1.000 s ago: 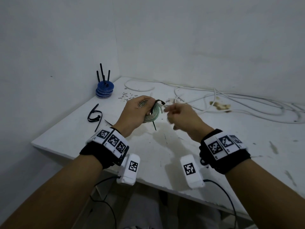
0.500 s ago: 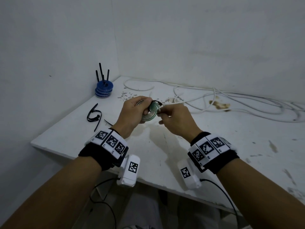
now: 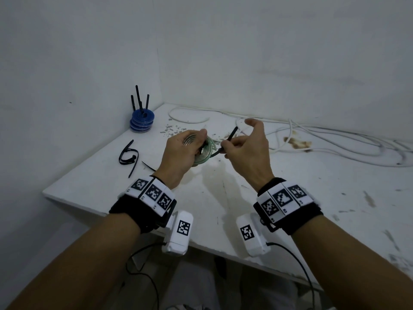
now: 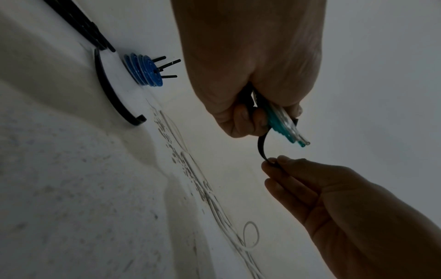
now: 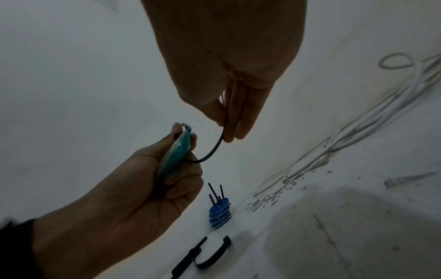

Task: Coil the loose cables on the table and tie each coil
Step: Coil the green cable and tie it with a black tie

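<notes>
My left hand (image 3: pixel 185 148) grips a flat green and clear coil of cable (image 3: pixel 206 153) above the white table (image 3: pixel 223 198); the left wrist view shows the coil (image 4: pixel 281 120) edge-on between thumb and fingers. A black cable tie (image 3: pixel 229 139) runs from the coil to my right hand (image 3: pixel 241 148), which pinches it between thumb and forefinger, its other fingers lifted. In the right wrist view the cable tie (image 5: pixel 214 147) curves from the coil (image 5: pixel 176 151) up to my fingertips (image 5: pixel 229 132). Loose white cables (image 3: pixel 324 144) lie along the table's back.
A stack of tied blue coils (image 3: pixel 142 120) with black tie ends sticking up stands at the back left corner. Spare black cable ties (image 3: pixel 129 156) lie near the left edge. Walls close the table's left and back sides. A brown stain (image 3: pixel 297 143) marks the table by the cables.
My right hand has drawn away to the right from the coil, pulling the black tie's tail out with it. The left hand keeps hold of the coil in nearly the same place.
</notes>
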Demonstrator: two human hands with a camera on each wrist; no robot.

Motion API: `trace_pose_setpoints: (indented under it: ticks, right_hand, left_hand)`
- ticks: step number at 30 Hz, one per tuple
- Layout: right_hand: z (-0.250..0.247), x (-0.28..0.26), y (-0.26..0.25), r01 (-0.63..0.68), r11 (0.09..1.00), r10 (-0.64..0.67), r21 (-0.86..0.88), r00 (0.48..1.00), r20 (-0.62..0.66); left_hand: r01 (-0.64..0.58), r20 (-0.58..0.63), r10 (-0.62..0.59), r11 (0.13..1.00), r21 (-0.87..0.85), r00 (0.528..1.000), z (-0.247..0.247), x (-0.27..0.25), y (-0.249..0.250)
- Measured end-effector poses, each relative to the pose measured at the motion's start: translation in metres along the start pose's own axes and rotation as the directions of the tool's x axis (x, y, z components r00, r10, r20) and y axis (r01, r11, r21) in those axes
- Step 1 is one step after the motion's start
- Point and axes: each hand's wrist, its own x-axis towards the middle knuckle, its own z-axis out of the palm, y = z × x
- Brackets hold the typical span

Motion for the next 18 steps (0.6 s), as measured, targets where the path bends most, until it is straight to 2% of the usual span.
trace_pose_setpoints:
  ticks: [3, 5, 7, 9, 15, 18]
  right_hand:
    - [0.000, -0.004, -0.007, 0.007, 1.000, -0.008, 0.030, 1.000, 0.028]
    - [-0.003, -0.003, -0.013, -0.115, 0.973, 0.115, 0.198, 0.993, 0.008]
    - [-0.006, 0.000, -0.017, -0.274, 0.882, 0.281, 0.384, 0.959, 0.040]
    - [-0.008, 0.002, -0.018, -0.387, 0.788, 0.389, 0.478, 0.916, 0.101]
    - [0.001, 0.001, -0.011, -0.533, 0.628, 0.522, 0.567, 0.829, 0.201]
    - [0.003, 0.003, -0.008, -0.539, 0.605, 0.544, 0.586, 0.817, 0.190]
  left_hand:
    - [0.038, -0.012, -0.038, 0.998, -0.041, 0.999, 0.000, 0.000, 0.000]
    - [0.058, 0.006, -0.058, 0.996, -0.065, 0.998, -0.002, 0.001, -0.001]
    - [0.078, 0.037, -0.075, 0.993, -0.089, 0.997, -0.003, 0.002, -0.002]
    - [0.105, 0.072, -0.096, 0.987, -0.125, 0.993, -0.003, 0.001, -0.001]
    - [0.173, 0.150, -0.147, 0.969, -0.179, 0.978, 0.005, -0.004, 0.004]
    - [0.190, 0.179, -0.161, 0.969, -0.161, 0.971, 0.004, -0.005, 0.004]
